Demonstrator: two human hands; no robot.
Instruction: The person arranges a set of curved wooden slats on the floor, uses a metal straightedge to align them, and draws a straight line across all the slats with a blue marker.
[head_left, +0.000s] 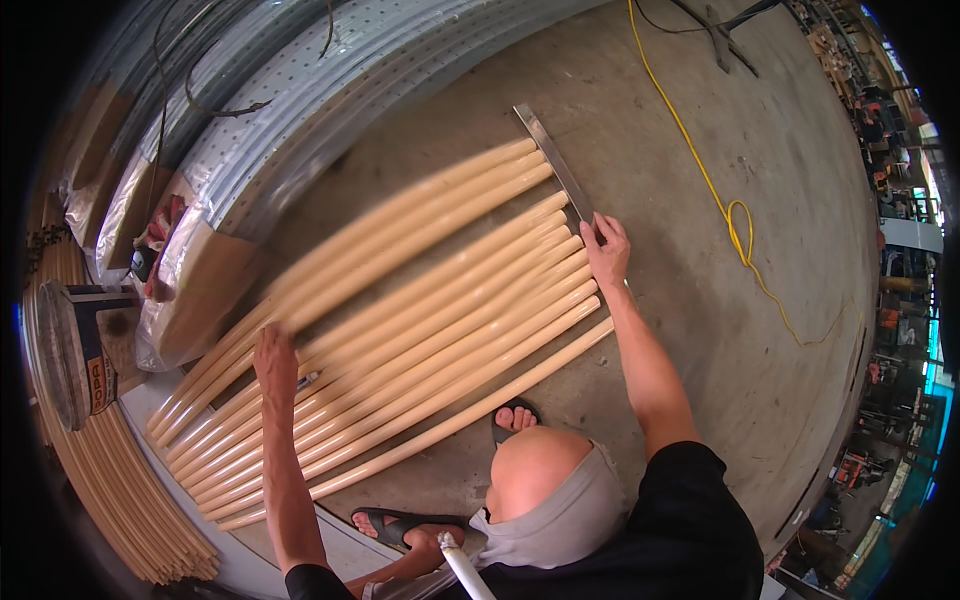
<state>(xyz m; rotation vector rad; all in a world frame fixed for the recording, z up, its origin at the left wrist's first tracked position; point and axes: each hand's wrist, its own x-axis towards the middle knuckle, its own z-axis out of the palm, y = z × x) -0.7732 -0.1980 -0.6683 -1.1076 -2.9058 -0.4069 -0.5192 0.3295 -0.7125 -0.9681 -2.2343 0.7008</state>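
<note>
Several long, glossy tan tubes (400, 350) lie side by side on the floor, slanting from lower left to upper right. My left hand (275, 355) is closed on one of the upper tubes, left of the middle; the tubes beside it are smeared by motion. A flat metal bar (552, 155) stands across the far right ends of the upper tubes. My right hand (608, 248) pinches the bar's near end between thumb and fingers. Close to my left hand, a small pen-like object (307, 380) rests among the tubes.
Plastic-wrapped perforated metal panels (270, 110) are stacked at upper left. A bundle of tan tubes (130, 500) and a round-topped stool-like object (65, 355) are at left. A yellow cord (690, 140) runs over the concrete floor. My sandalled foot (515, 415) is beside the nearest tube.
</note>
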